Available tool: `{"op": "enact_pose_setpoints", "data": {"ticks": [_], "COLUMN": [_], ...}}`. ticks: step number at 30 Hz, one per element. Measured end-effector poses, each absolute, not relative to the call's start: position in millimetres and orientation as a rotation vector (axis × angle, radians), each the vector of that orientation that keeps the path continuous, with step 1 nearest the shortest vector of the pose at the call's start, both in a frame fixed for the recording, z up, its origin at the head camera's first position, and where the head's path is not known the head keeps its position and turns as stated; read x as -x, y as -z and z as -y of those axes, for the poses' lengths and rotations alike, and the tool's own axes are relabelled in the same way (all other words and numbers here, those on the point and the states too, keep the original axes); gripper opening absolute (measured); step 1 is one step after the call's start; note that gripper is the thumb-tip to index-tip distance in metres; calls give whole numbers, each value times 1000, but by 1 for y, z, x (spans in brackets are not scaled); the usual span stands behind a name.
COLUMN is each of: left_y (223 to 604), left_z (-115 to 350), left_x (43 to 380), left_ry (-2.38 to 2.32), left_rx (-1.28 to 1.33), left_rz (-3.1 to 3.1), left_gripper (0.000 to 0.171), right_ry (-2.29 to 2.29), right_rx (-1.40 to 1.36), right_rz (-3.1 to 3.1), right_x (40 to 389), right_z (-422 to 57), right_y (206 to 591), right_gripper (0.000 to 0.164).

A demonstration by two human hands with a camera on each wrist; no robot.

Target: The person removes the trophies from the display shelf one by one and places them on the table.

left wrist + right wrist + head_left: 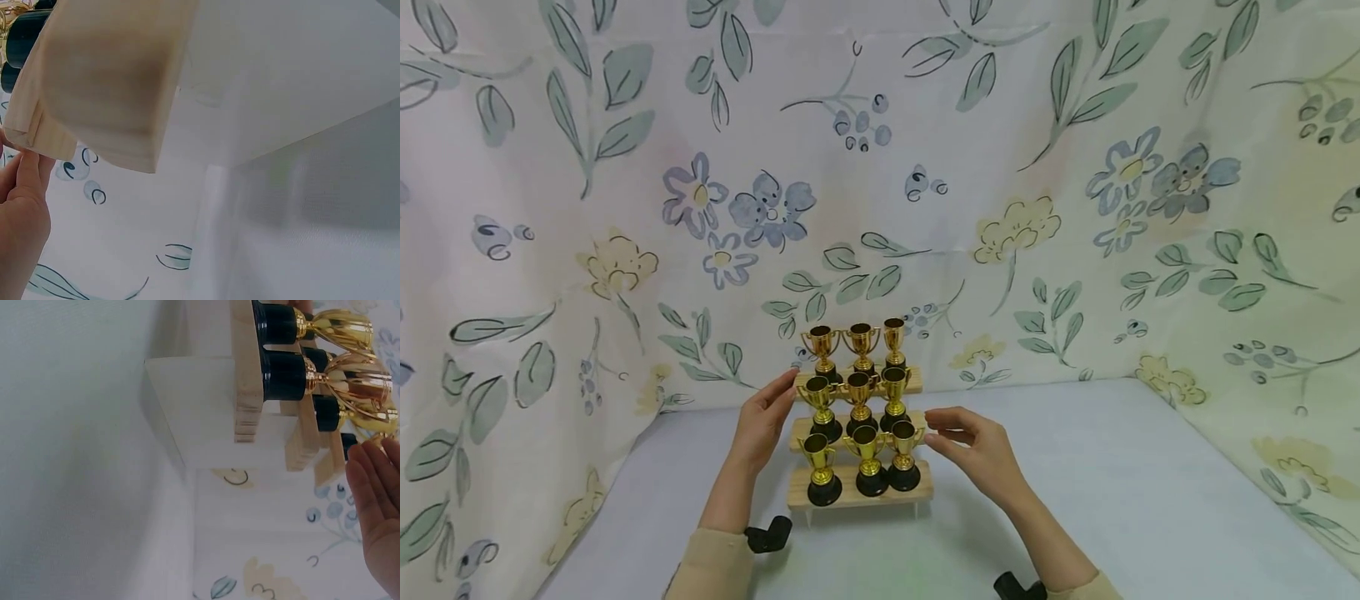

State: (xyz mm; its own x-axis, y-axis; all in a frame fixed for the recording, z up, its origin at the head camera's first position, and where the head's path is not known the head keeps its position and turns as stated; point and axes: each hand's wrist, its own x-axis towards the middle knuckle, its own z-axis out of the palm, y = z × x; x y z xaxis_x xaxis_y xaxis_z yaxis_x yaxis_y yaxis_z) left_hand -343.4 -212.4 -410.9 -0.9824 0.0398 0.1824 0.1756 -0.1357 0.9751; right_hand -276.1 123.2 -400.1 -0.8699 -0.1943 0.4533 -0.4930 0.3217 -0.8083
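Observation:
A stepped display stand with three wooden shelves (859,493) carries several small gold trophies (867,446) on black bases, three to each shelf, all upright. My left hand (762,423) is at the stand's left side, its fingertips against the end of the upper shelf. In the left wrist view, those fingers (29,172) look fairly straight beside the wood. On the other side, my right hand (976,450) is by the right end of the middle shelf, nothing gripped. The right wrist view shows its extended fingers (370,478) near the trophies; whether they touch is unclear.
The stand has pale side panels (194,394) and rests on a table with a white cover (1060,467). Behind it hangs a floral cloth (850,200), which also runs along the left and right sides. Black wrist-worn devices (769,534) sit at both sleeves.

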Motion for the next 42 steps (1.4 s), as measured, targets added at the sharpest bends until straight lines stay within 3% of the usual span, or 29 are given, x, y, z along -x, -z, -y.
{"op": "enact_pose_setpoints", "data": {"ticks": [18, 42], "left_y": [412, 410], "left_z": [209, 211], "left_x": [343, 342], "left_ry": [2257, 2267], "left_rx": [280, 266], "left_rz": [2064, 2020], "left_gripper": [54, 52], "right_ry": [-1659, -1716], "right_rx": [-683, -699], "right_rz": [2350, 2369], "right_x": [281, 285], "right_z": [-116, -103], "right_y": [401, 401], "right_gripper": [43, 40]}}
